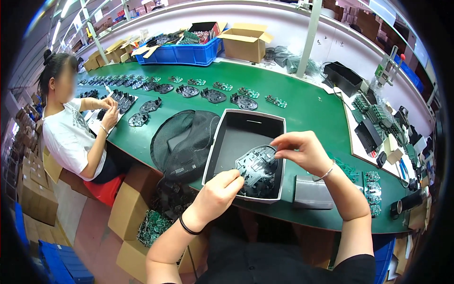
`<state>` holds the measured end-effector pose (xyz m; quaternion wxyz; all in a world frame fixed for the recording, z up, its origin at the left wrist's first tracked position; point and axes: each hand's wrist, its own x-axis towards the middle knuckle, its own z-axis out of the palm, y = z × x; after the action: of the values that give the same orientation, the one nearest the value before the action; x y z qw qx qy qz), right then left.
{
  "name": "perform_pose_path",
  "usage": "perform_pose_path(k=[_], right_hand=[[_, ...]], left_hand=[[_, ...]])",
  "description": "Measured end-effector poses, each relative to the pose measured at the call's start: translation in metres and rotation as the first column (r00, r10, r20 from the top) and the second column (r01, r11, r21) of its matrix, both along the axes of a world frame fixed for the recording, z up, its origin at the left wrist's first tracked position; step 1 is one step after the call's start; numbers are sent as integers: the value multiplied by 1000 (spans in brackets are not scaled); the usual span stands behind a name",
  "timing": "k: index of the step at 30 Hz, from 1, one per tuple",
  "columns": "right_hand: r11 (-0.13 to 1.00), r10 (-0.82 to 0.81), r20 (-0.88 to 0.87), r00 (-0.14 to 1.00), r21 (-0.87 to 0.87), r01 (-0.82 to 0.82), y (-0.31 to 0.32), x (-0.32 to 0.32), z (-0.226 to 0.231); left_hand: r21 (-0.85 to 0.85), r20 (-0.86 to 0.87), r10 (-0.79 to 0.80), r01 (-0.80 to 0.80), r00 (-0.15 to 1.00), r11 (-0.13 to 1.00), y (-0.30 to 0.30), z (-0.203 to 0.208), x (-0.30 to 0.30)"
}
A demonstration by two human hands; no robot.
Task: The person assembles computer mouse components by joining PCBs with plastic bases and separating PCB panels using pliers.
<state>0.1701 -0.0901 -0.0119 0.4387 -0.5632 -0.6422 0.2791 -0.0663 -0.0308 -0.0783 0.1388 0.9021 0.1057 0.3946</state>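
Over an open black box with a pale rim point(212, 149), a black plastic shell shaped like a computer mouse base point(257, 165) is tilted toward me. My left hand point(218, 194) pinches its near left edge. The fingers of my right hand point(300, 149) are closed at its upper right edge; whether they grip the shell or a small part there, I cannot tell. More dark shells point(257, 188) lie in the box beneath it. A black mesh bag point(185, 144) lies against the box's left side.
Rows of black shells point(213, 95) and green circuit boards point(248, 92) lie across the green table point(302, 106). A grey box point(313, 192) is by my right forearm. At left a co-worker point(71, 128) handles parts. Cartons point(130, 203) stand below the table edge.
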Motion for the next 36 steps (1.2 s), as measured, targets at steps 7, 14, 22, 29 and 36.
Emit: perform_pose_path(k=[7, 14, 22, 29, 36], right_hand=[[938, 292, 483, 826, 25, -347, 41, -10, 3], [855, 445, 259, 857, -408, -321, 65, -2, -1], [693, 576, 112, 810, -592, -412, 77, 6, -6], [590, 629, 74, 774, -693, -414, 89, 3, -10], [544, 672, 55, 738, -714, -441, 96, 6, -10]], left_hand=[[204, -127, -55, 81, 990, 976, -3, 13, -1], [358, -202, -75, 145, 977, 922, -3, 13, -2], [421, -181, -131, 197, 975, 886, 2, 8, -1], [401, -136, -178, 218, 975, 890, 5, 4, -3], [404, -124, -152, 190, 981, 895, 8, 2, -2]])
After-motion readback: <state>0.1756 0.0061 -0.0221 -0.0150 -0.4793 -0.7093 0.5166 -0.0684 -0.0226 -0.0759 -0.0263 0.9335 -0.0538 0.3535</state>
